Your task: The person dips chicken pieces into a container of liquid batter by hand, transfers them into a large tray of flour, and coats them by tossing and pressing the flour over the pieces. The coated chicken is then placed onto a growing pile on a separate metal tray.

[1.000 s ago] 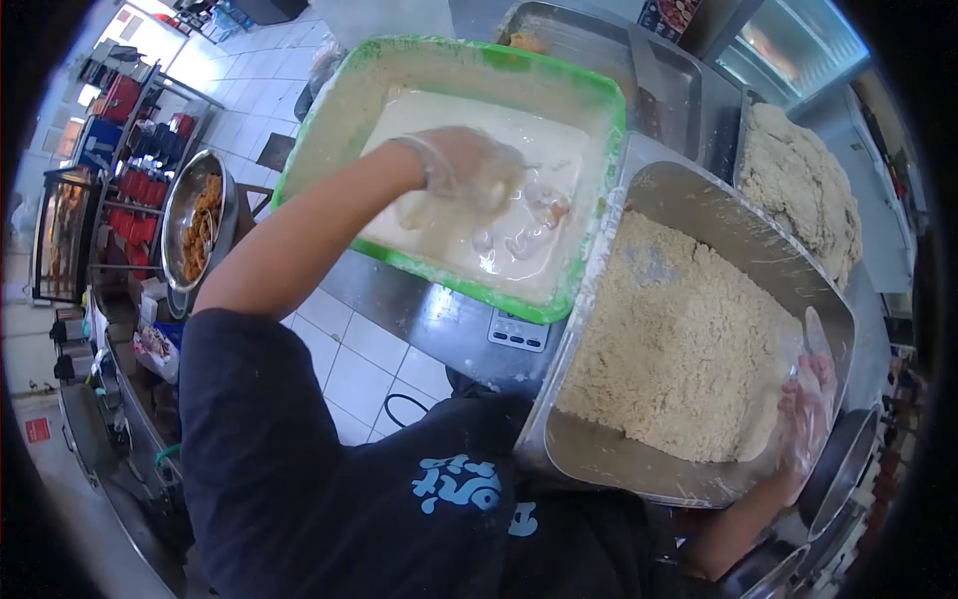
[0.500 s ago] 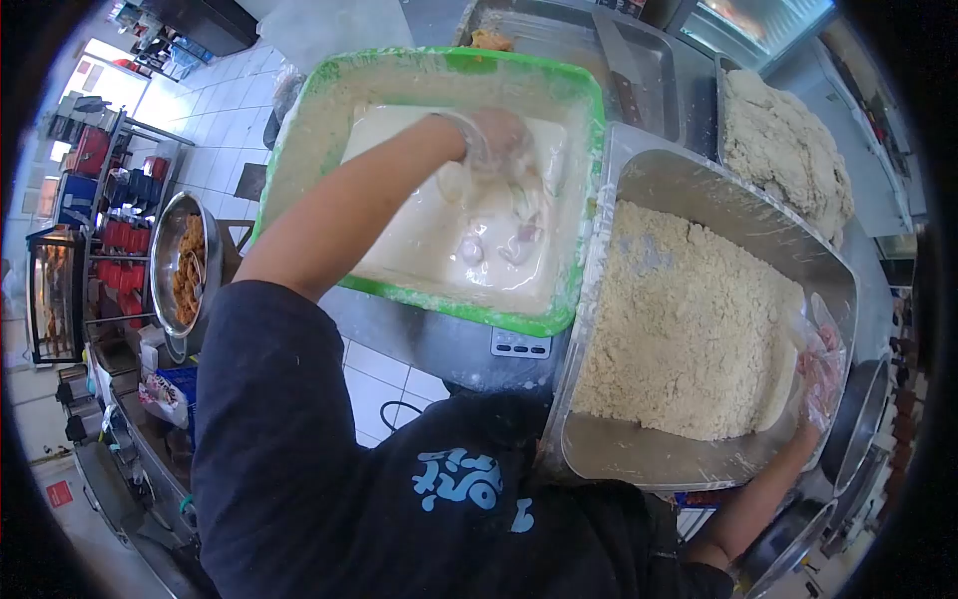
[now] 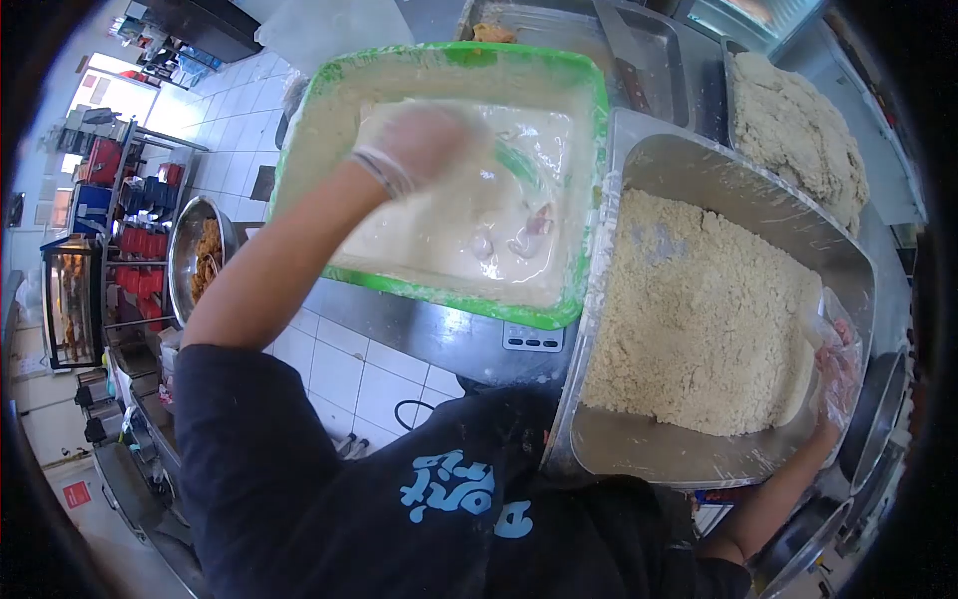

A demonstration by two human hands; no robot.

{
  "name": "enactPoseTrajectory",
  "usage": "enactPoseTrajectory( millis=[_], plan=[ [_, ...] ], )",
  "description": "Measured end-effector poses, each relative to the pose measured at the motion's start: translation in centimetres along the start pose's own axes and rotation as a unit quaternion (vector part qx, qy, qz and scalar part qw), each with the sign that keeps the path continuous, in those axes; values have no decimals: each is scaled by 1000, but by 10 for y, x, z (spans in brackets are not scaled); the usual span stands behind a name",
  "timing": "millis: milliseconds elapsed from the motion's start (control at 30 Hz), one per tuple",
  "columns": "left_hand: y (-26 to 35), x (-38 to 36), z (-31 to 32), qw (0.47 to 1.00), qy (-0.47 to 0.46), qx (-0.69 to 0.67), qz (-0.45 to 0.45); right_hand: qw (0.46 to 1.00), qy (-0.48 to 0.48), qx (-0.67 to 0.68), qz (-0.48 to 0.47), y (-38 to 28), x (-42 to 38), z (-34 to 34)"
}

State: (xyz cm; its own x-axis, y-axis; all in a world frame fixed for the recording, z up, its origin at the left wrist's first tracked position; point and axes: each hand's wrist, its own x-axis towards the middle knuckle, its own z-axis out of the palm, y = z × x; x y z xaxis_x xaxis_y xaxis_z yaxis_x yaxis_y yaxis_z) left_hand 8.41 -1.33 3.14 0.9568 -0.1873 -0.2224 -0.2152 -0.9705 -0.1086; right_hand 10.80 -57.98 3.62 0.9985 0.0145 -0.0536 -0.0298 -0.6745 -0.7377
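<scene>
Slick pale pieces [image 3: 531, 236] lie in the green tub's [image 3: 454, 299] right side, the larger slanting away rightward; the flour pan [image 3: 649, 436] abuts it, presumably for reach. The left hand [image 3: 424, 142] blurs over batter, the right hand [image 3: 840, 367] nears the pan's wall; I cannot tell either's openness or hold.

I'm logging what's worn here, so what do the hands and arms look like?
The left hand and right hand wear clear, wrinkled plastic gloves. Dark, short sleeves leave the forearms uncovered. Motion blurs the left fingers.
</scene>
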Motion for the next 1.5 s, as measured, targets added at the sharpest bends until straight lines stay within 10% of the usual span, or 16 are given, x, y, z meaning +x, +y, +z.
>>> enactPoseTrajectory(
  millis=[67,300,400,833,1133,1333,1500],
  plan=[
    [29,-1,25,975,-28,-71,208,1000,-8,-7,-5,4,2,-1],
    [52,-2,31,962,-175,-25,208,999,-27,-19,-25,12,2,0],
    [26,-9,30,954,-97,-63,276,998,-33,-31,-44,17,3,-2],
    [-71,-62,63,956,-266,10,-123,996,-65,54,-16,12,-1,-7],
    [-110,-87,-16,936,-53,-333,-100,998,-66,6,-20,5,-1,4],
    [-98,-73,-26,973,102,62,-195,998,-64,-11,-26,3,0,5],
    [-68,-63,76,963,-118,113,-213,997,-60,-27,-37,6,-3,2]
  ],
)
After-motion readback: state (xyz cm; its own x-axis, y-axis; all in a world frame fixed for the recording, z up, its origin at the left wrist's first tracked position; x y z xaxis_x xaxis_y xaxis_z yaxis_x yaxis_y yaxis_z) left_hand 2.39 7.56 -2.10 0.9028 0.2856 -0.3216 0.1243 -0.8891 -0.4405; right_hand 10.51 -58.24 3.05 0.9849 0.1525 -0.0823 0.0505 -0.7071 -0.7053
